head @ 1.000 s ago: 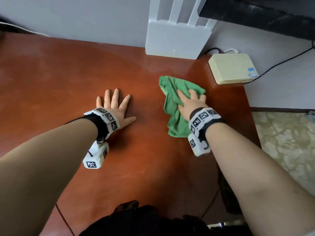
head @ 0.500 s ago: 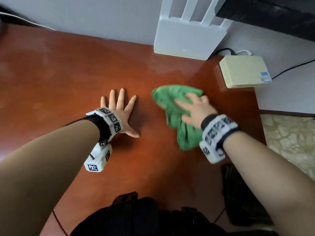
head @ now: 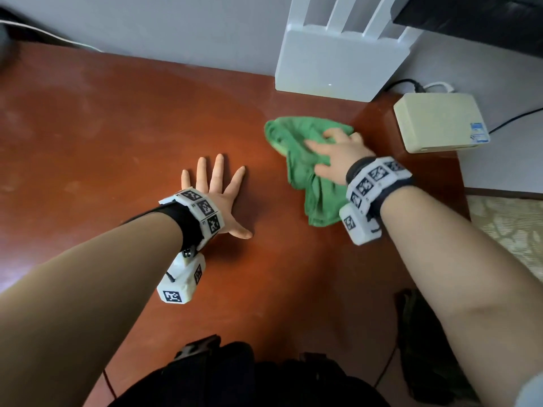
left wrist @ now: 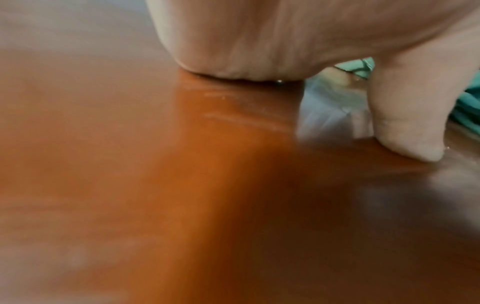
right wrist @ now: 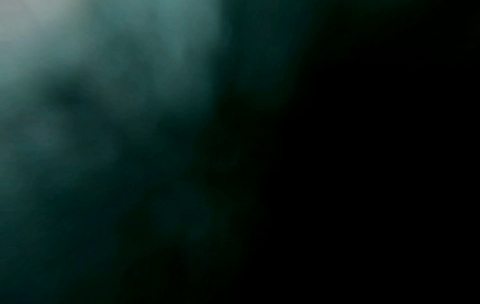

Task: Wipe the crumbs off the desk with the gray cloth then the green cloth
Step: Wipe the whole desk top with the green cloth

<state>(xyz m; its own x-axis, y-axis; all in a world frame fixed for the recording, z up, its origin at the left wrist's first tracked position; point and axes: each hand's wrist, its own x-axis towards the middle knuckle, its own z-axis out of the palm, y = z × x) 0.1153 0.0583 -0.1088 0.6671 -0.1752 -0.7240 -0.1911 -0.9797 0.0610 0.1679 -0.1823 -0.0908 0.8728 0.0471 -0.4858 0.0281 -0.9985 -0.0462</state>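
Note:
The green cloth (head: 296, 136) lies bunched on the reddish-brown desk (head: 117, 136), right of centre. My right hand (head: 332, 154) presses down on it with fingers spread over the fabric, pointing up and left. My left hand (head: 214, 195) lies flat on the bare desk to the left of the cloth, fingers straight and splayed, holding nothing. In the left wrist view the left thumb (left wrist: 405, 127) and the heel of the palm rest on the desk (left wrist: 155, 185), with the green cloth (left wrist: 467, 107) at the right edge. The right wrist view is dark, blurred green. No gray cloth is in view.
A white router (head: 338, 63) stands against the wall behind the cloth. A beige box (head: 437, 121) with cables sits at the desk's back right corner. The desk's right edge (head: 462, 183) drops to a patterned floor (head: 511, 230). Something black (head: 470, 22) hangs top right.
My right hand has swept the green cloth leftward across the desk and turned so that its fingers point more to the left. My left hand has stayed flat in place.

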